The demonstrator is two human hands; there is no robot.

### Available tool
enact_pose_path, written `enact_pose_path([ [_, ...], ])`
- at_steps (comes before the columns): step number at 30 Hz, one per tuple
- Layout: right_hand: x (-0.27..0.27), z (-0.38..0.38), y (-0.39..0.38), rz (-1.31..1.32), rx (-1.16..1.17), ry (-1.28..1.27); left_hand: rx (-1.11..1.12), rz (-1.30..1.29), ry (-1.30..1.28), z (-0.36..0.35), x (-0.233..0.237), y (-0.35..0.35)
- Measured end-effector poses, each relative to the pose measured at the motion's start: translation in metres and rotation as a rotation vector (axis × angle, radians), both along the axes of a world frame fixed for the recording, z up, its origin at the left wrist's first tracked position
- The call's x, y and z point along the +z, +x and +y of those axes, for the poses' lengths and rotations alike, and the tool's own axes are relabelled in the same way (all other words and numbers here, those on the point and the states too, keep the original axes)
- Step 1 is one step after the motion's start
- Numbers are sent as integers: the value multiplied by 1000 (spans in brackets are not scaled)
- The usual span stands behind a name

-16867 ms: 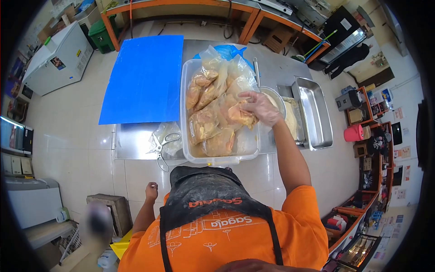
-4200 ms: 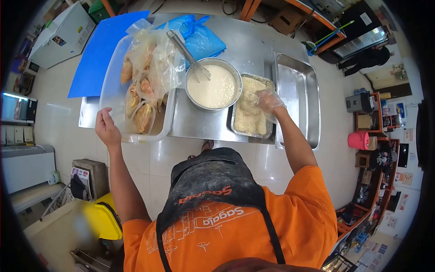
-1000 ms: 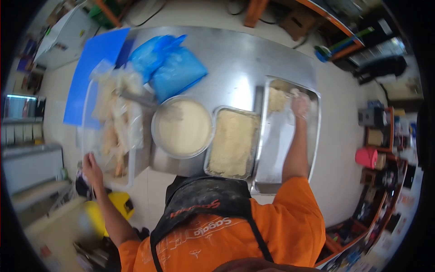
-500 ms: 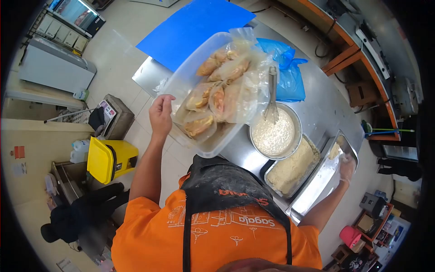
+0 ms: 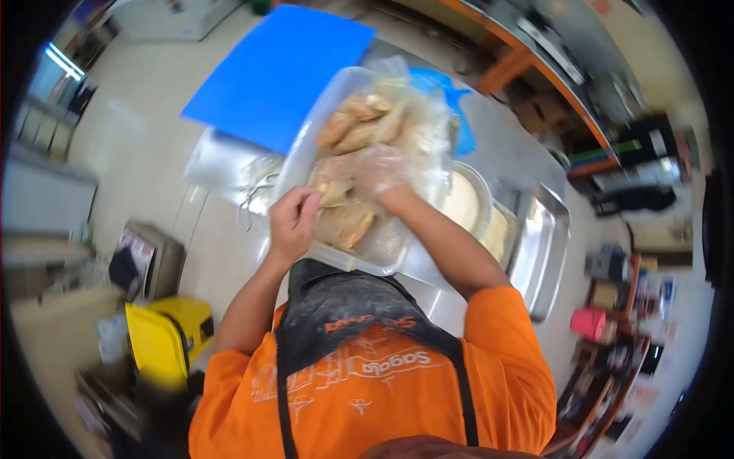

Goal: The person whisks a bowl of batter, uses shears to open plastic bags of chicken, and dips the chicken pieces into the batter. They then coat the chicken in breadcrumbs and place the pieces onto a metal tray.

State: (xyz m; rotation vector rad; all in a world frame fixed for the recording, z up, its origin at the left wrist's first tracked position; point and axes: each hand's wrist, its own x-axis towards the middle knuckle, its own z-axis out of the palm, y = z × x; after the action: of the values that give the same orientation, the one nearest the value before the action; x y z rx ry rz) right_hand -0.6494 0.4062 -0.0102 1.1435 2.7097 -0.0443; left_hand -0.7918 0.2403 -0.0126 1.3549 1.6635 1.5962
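A translucent plastic tub [image 5: 298,161] is tilted towards me and holds several pieces of what looks like raw chicken [image 5: 359,122], with clear plastic [image 5: 424,130] bunched along its right side. My bare left hand [image 5: 293,222] is closed on the tub's near left rim. Inside the tub, over the chicken, is my right hand [image 5: 382,172] in a clear glove; motion blurs its fingers, so their grip cannot be made out. Right of the tub stands a round metal bowl [image 5: 483,191] of pale batter, partly hidden by my right arm.
Beside the bowl are a tray of pale breading [image 5: 501,229] and a long metal pan [image 5: 539,252]. A blue board [image 5: 283,69] and a blue plastic bag [image 5: 462,115] lie on the steel table [image 5: 505,145]. A yellow bin [image 5: 172,329] stands on the floor at left.
My right hand has moved left from the long metal pan into the tub. My left hand still holds the tub's rim. The whisk in the bowl no longer shows. The view has shifted.
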Motion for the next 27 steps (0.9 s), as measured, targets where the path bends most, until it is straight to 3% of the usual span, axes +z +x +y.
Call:
enact_pose_path([
  [2,-23,2,-6,179,-146,4,-27,23,63,-1,-8,-1],
  [3,1,-5,-6,76,-93,13,-36,17,69,-4,-13,-3],
  [5,7,-6,-9,141,-221,14,-42,-30,36,-8,-16,-6],
  [8,12,-9,-5,157,-184,61,-86,-123,-22,-11,-24,-12],
  [13,-8,-13,0,127,-105,152,-153,-30,11,-8,-18,-14],
  [18,-28,-17,-3,265,-251,156,-143,30,46,-8,-12,-9],
  [22,10,-8,0,22,-118,-6,-141,43,94,-6,-8,-6],
  [24,-1,2,4,-35,-13,5,-128,34,86,-7,-7,-6],
  [27,-6,8,21,65,18,-48,-106,-3,101,-7,-5,-5],
])
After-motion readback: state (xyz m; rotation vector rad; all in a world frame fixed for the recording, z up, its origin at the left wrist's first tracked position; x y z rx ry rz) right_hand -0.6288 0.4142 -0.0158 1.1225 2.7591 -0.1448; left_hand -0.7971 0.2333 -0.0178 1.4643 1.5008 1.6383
